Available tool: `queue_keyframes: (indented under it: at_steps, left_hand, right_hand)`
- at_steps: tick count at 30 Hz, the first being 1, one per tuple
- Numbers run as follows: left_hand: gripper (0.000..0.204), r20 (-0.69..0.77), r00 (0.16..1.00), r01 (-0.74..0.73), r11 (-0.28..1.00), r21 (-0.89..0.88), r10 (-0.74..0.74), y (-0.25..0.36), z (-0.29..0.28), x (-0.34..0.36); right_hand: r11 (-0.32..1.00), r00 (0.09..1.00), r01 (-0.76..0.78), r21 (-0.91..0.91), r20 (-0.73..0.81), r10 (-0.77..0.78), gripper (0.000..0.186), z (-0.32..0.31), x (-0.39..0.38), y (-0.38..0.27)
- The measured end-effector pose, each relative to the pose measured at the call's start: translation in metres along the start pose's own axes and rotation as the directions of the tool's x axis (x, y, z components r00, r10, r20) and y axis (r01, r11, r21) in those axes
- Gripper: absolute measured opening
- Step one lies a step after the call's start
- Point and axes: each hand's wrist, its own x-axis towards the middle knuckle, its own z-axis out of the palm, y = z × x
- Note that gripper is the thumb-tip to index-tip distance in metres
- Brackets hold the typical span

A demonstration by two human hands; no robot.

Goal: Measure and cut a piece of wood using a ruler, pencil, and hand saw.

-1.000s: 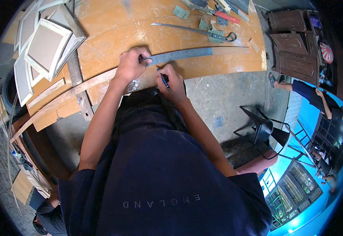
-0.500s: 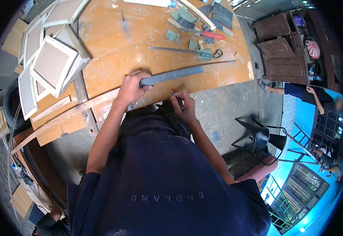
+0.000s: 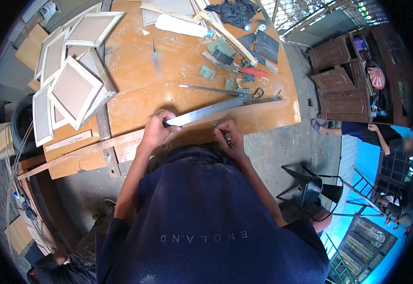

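Marking-out was apparently in hand.
Over the table (image 3: 135, 97), one end of the metal ruler (image 3: 206, 112) was pinched by the left hand (image 3: 157, 129), a dark pen (image 3: 227, 141) by the right hand (image 3: 236, 137); steady alignment seemed required next.

Woodworking workshop, scuffed workbench (image 3: 182, 61) at 12 o'clock, sandpaper scraps (image 3: 230, 84) and 1 handsaw (image 3: 242, 94) towards 1 o'clock, wooden frames (image 3: 75, 89) piled at 10 o'clock, concrete floor (image 3: 275, 146) at 3 o'clock
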Motion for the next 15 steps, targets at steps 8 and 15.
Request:
queue_keyframes:
  at_steps: [8, 15]
  left_hand:
    - [0.033, -0.035, 0.954, 0.294, 0.953, -0.079, -0.297, 0.011, -0.017, -0.012]
    - [0.015, -0.113, 0.865, 0.36, 0.763, -0.537, -0.488, 0.023, 0.002, -0.056]
  right_hand:
    - [0.995, 0.996, 0.014, 0.102, 0.082, -0.022, 0.01, -0.004, 0.016, -0.004]
    - [0.893, 0.906, 0.423, -0.152, 0.071, -0.416, 0.013, 0.005, 0.055, -0.014]
